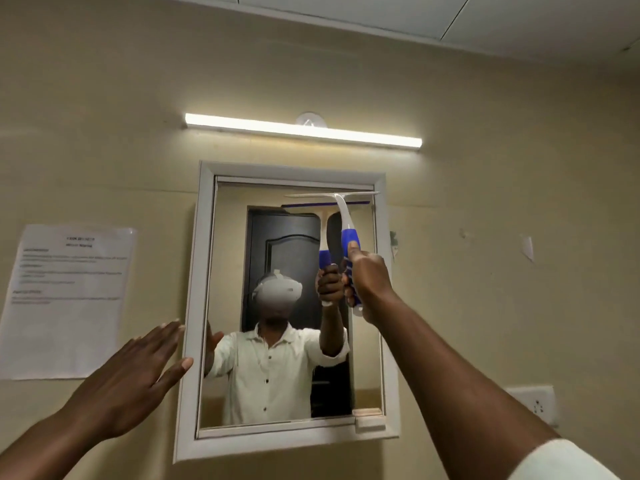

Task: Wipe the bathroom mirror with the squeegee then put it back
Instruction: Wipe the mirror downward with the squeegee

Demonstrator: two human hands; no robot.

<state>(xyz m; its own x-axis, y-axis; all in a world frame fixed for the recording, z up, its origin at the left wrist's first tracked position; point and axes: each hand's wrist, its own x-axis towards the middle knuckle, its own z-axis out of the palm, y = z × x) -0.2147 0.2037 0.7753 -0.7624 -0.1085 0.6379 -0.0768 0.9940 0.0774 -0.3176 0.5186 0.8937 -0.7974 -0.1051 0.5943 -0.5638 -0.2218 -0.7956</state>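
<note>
Beige bathroom wall, w/ a lit tube light (303, 130) running above a white-framed mirror (242, 258). A printed paper notice (67, 299) is hanging left of the frame; a white wall socket (535, 405) is sitting low on the right. Ceiling panels are showing at the top edge.

Right hand (367, 282) is gripping the squeegee (348, 233) by its blue-and-white handle, fingers curled round it, thumb lying up along the grip. The squeegee's blade is lying horizontal across the mirror's upper right area, just under the top frame edge, prob. touching the glass, though contact is hard to confirm at this angle.

Left hand (138, 372) is open, fingers straight and together, holding nothing, reaching toward the mirror's left frame; fingertips are at the frame edge.

Mirror is reflecting a person in a white shirt w/ a headset and a dark door behind. Notice text is too blurred to read. Both forearms are cut off by the bottom of the view.
</note>
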